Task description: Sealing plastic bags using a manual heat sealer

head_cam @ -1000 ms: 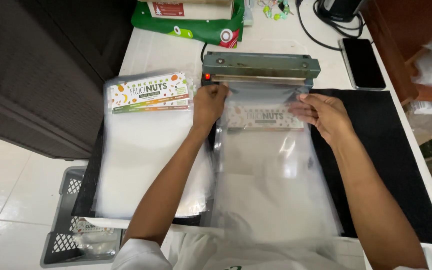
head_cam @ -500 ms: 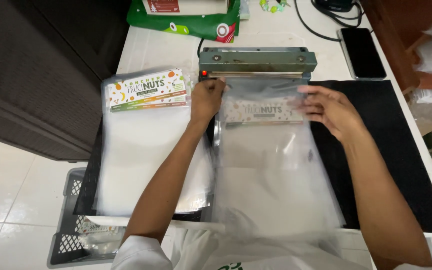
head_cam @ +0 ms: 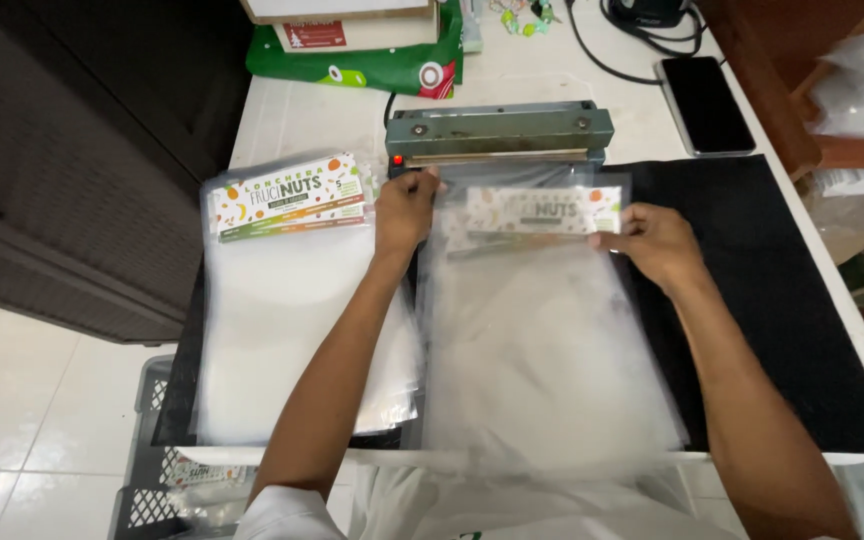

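Observation:
A clear plastic bag (head_cam: 542,340) with a printed label strip near its top lies on the black mat (head_cam: 782,300), its top edge just below the green heat sealer (head_cam: 500,134). My left hand (head_cam: 407,208) pinches the bag's upper left corner beside the sealer's red light. At the label's right end, my right hand (head_cam: 657,243) grips the bag's upper right edge. To the left sits a stack of the same labelled clear bags (head_cam: 297,300).
A black phone (head_cam: 706,104) and a black cable lie behind the sealer on the white table (head_cam: 292,120). A green package (head_cam: 372,68) and boxes sit at the back. A dark plastic crate (head_cam: 152,470) stands on the floor at left. Wooden furniture is at right.
The bag's top edge has slid out a little from under the sealer toward me, and my right hand has shifted down and right along the label.

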